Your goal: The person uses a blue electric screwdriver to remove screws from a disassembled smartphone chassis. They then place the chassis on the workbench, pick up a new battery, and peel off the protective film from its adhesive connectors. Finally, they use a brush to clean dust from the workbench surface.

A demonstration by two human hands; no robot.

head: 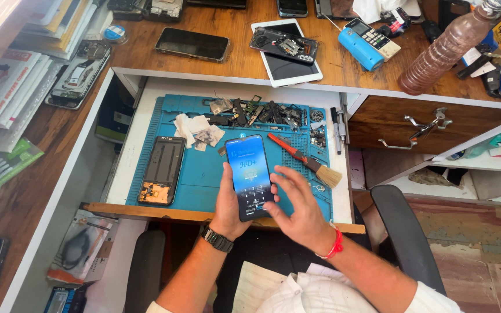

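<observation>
The left hand (229, 204) clasps the lit, blue-screened black smartphone (249, 175) upright. The right hand (297, 206), at its four o'clock, hangs open-fingered; a light thumb touch seems best while that clasp steadies it.

Desk: L-shaped brown wooden desktop with white edging (343, 69), wrapping left and far sides.
Pull-out: white slide-out work shelf with wooden front lip (146, 116), under desktop edge.
Drawer: dark wooden drawer front with metal handle (378, 119), right of shelf.
Seat: black padded chair armrests (404, 232).
Floor: worn reddish patchy floor (482, 249), lower right.
Light: even, bright.
</observation>
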